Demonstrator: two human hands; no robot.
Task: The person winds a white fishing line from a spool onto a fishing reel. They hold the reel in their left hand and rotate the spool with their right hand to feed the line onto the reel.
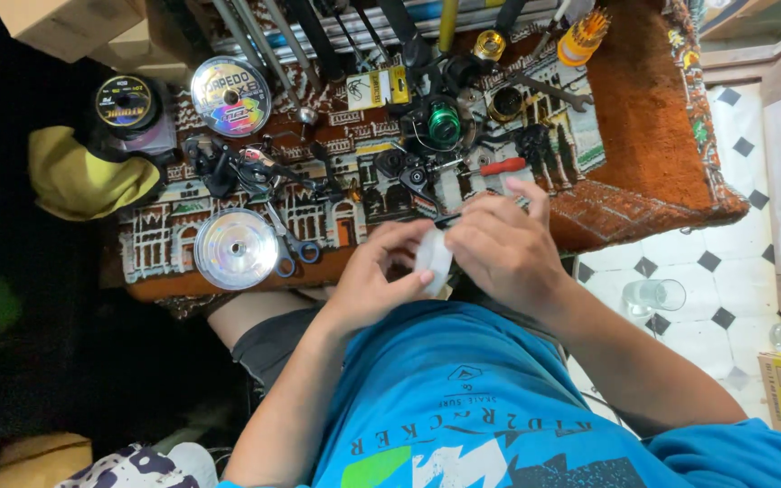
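My left hand (pixel 368 280) and my right hand (pixel 499 248) meet over my lap, both gripping a small white roll (pixel 434 258), likely tape or line. A thin dark rod (pixel 445 220) pokes out just above my fingers. Beyond my hands lies a patterned rug (pixel 644 117) with fishing gear: a black reel with a green spool (pixel 443 124), a red-handled tool (pixel 502 166), scissors (pixel 293 246) and more dark reel parts (pixel 228 172).
A shiny line spool (pixel 235 248) lies at the rug's near left, another spool (pixel 230 95) and a dark one (pixel 127 101) sit farther back. Fishing rods (pixel 318 27) lie along the far edge. A glass (pixel 654 295) stands on the tiled floor. Yellow cloth (pixel 83 176) is left.
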